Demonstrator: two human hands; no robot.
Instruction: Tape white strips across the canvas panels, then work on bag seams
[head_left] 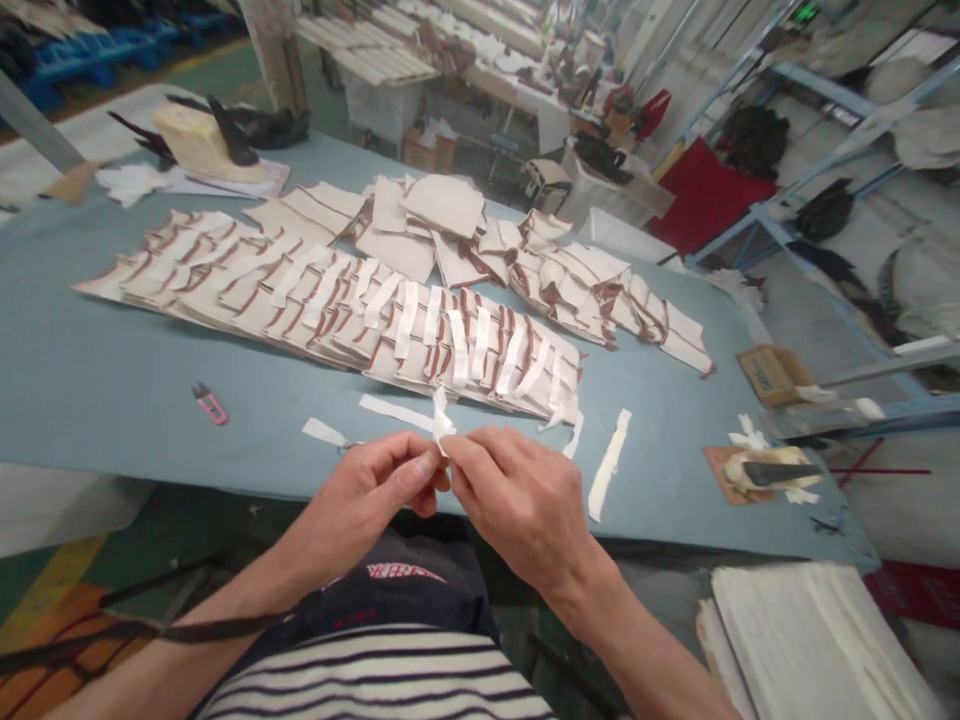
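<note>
My left hand (375, 495) and my right hand (517, 500) meet at the near edge of the blue table (90, 380). Both pinch a small white tape strip (441, 420) that sticks up between the fingertips. Just beyond lies a long overlapping row of cream and brown leather pieces (360, 310), each with a white strip stuck across it. Loose white strips lie on the table: one (394, 412) behind my hands, one (609, 465) to the right, a short one (324, 432) to the left.
A pink lighter-like object (209, 403) lies at the left. More stacked cream pieces (442, 215) sit further back. A brush on a brown pad (765, 472) is at the right edge. White sheets (810, 640) are stacked low right. Shelving stands beyond.
</note>
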